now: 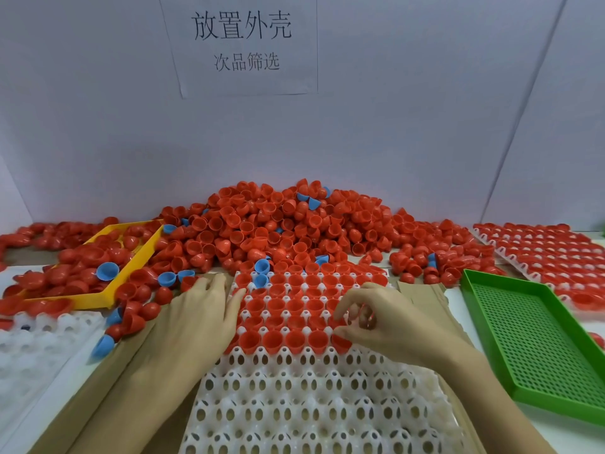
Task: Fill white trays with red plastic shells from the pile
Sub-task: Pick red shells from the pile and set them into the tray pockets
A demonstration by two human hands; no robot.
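A big pile of red plastic shells (pixel 278 224), with a few blue ones mixed in, lies against the back wall. In front of me a white tray (pixel 311 404) holds red shells in its far rows, and its near rows show bare holes. My left hand (pixel 203 309) rests flat with straight fingers on the tray's left edge. My right hand (pixel 370 319) hovers over the tray's right side, thumb and curled fingers pinching a red shell (pixel 339 339) at the end of the nearest filled row.
A yellow tray (pixel 137 260) with red and blue shells stands at the left, above another white tray (pixel 39 342). A green perforated tray (pixel 537 342) lies at the right, with a filled white tray (pixel 550 253) behind it. Brown cardboard (pixel 425 293) lies under the centre tray.
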